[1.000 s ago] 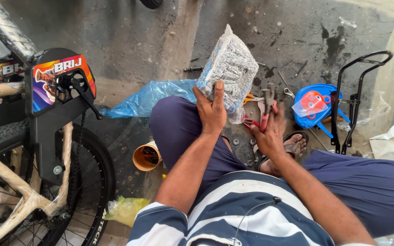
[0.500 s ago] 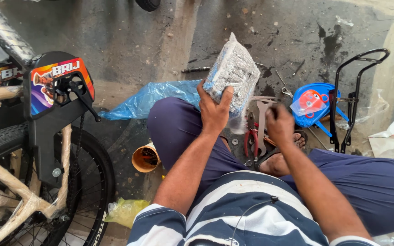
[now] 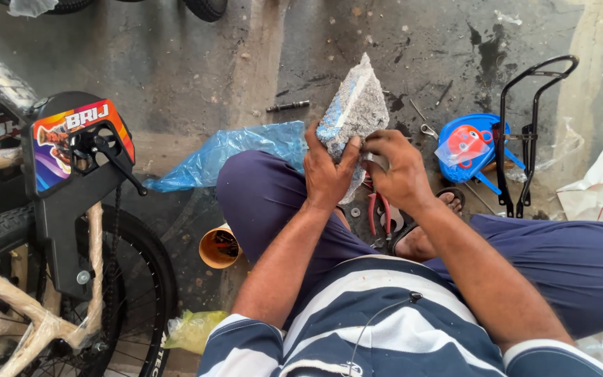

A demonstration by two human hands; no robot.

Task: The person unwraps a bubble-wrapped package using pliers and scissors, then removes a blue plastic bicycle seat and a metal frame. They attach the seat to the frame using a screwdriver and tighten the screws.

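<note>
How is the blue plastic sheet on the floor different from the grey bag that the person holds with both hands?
The blue plastic sheet lies flat and crumpled on the floor, beside the person's knee; the grey bag is held up off the floor, standing on end. The sheet is see-through blue and looks empty; the bag is speckled grey and bulges as if full. No hand touches the sheet, while the left hand and right hand grip the bag. Both look like thin plastic.
</note>
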